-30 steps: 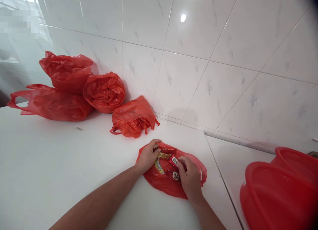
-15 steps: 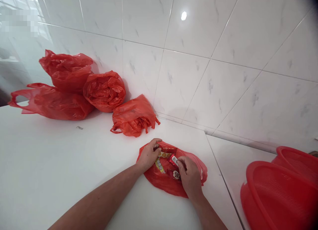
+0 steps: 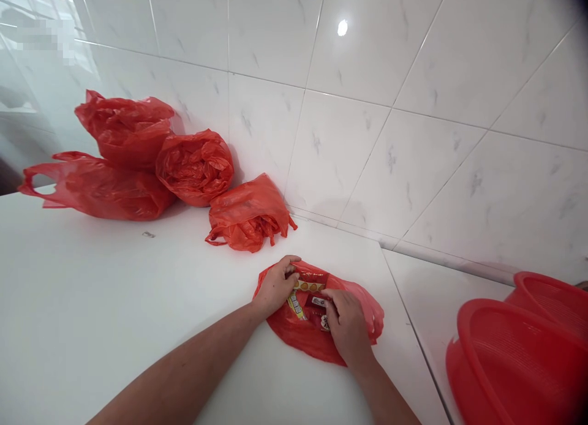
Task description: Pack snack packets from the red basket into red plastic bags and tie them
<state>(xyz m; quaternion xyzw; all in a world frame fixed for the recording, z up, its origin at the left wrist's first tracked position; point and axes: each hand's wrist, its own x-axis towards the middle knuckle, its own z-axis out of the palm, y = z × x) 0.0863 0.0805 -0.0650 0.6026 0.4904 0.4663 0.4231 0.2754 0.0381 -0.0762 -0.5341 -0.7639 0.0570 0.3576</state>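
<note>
A thin red plastic bag (image 3: pixel 305 346) lies on the white table with several small snack packets in its mouth. My left hand (image 3: pixel 277 286) closes on the bag's upper left edge, fingers curled over the rim. A yellow packet (image 3: pixel 296 306) and a red packet with round golden pictures (image 3: pixel 309 286) are beside it. My right hand (image 3: pixel 348 324) is over the bag's right part, index finger and thumb apart. By those fingertips a small red packet with a white label (image 3: pixel 318 301) lies flat. Part of a dark red packet (image 3: pixel 324 321) shows below, partly covered by the thumb.
Several stuffed red plastic bags (image 3: pixel 195 168) stand along the tiled wall (image 3: pixel 271 116) at the back left. Two red plastic baskets (image 3: pixel 519 357) are at the right, past a seam in the table (image 3: pixel 193 278). A small scrap (image 3: pixel 148 234) lies at left.
The small red packet, pinched and tilted in my right hand before, now lies flatter among the others. My right fingers have spread apart. My left hand has stayed on the bag.
</note>
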